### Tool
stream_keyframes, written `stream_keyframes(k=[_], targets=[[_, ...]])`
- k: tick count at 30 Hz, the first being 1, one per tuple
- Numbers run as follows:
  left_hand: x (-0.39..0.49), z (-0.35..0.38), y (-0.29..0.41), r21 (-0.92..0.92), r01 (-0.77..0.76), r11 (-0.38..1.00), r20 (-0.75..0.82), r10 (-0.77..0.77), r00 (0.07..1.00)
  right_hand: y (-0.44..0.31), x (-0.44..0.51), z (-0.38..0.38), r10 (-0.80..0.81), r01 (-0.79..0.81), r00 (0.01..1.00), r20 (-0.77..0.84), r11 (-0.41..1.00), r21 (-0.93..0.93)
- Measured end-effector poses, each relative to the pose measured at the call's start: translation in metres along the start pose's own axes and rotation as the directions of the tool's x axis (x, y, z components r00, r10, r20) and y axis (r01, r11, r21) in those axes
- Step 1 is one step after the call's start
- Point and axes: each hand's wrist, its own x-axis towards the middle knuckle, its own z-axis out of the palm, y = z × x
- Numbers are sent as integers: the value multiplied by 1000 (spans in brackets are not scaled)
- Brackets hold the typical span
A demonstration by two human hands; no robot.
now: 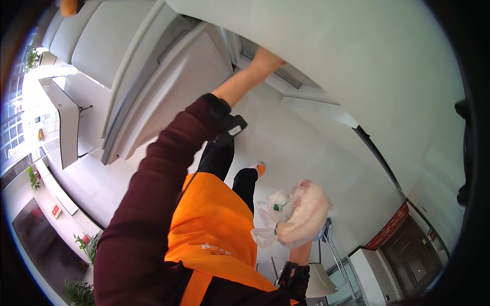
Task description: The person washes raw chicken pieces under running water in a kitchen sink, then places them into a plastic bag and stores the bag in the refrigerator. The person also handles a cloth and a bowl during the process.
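My left hand (267, 61) reaches in front of an open refrigerator compartment, near a translucent drawer front (289, 76). The edge of a large pale panel (337, 49) hides its fingers, so I cannot tell whether they grip anything. To the left, the compartment's door (180, 80) stands swung open, its pale inner side showing. Off to the lower right, my right hand holds up a clear plastic bag of pale raw meat (306, 214), possibly poultry. That bag covers most of the hand; only the wrist shows below it. Small green spots mark the knotted plastic.
A grey sofa (111, 38) and a white table (69, 126) stand beyond the open door. Potted plants (90, 246) line a cabinet by a dark screen (46, 248). At lower right are a lampshade (319, 281), metal rails (338, 260) and a dark door (413, 252).
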Motion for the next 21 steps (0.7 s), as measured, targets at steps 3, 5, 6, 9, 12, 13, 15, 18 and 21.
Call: stream_keyframes(k=[3,5,6,9,12,13,15,18,21], targets=[[-15,3,-23,-181,445,877,3,-452,892,17,11,-31,57,-59,998,28,994,90],[-27,1,-35,-204,532,821,-85,-557,826,31,16,-43,81,-86,996,47,989,121],[-27,-2,-39,-248,573,781,-12,-594,804,37,19,-48,88,-95,995,57,987,131],[-22,-5,-48,-469,618,631,33,-686,727,54,24,-58,113,-123,991,71,981,147],[-7,-4,-60,-569,629,529,88,-722,687,63,29,-65,113,-124,991,73,979,164],[-1,-1,-64,-603,617,505,76,-734,675,64,32,-68,111,-123,991,79,978,168],[15,15,-74,-575,642,506,94,-739,667,60,40,-76,107,-120,991,86,977,175],[35,18,-84,-581,623,524,75,-727,682,53,47,-76,90,-106,991,97,979,175],[48,23,-90,-608,520,601,-12,-661,750,45,53,-71,74,-93,991,111,980,177]])
